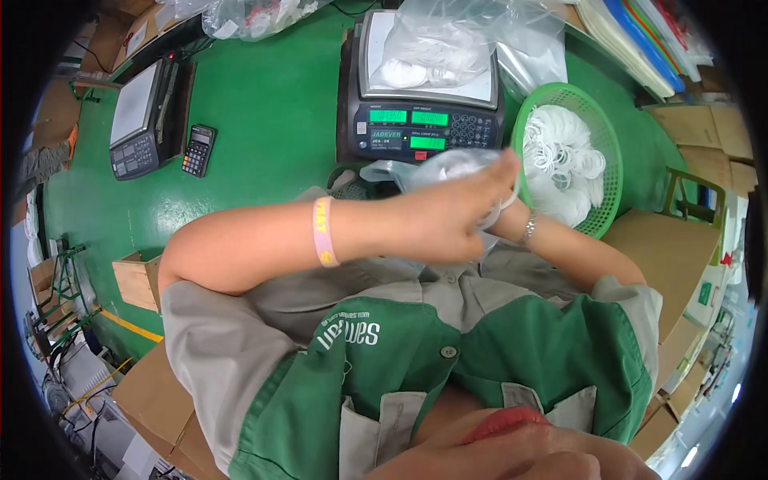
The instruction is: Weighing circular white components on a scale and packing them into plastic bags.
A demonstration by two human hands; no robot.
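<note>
My left hand is pinched shut on a clear plastic bag with white rings inside, held just near of the counting scale. My right hand is hidden behind the left, so I cannot tell its grip. A green basket of white rings sits right.

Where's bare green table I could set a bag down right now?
The widest bare patch of green table lies between the calculator and the centre scale. Crowded: the scale's pan holds a clear bag, and the green basket is full of white rings beside the left hand.
</note>
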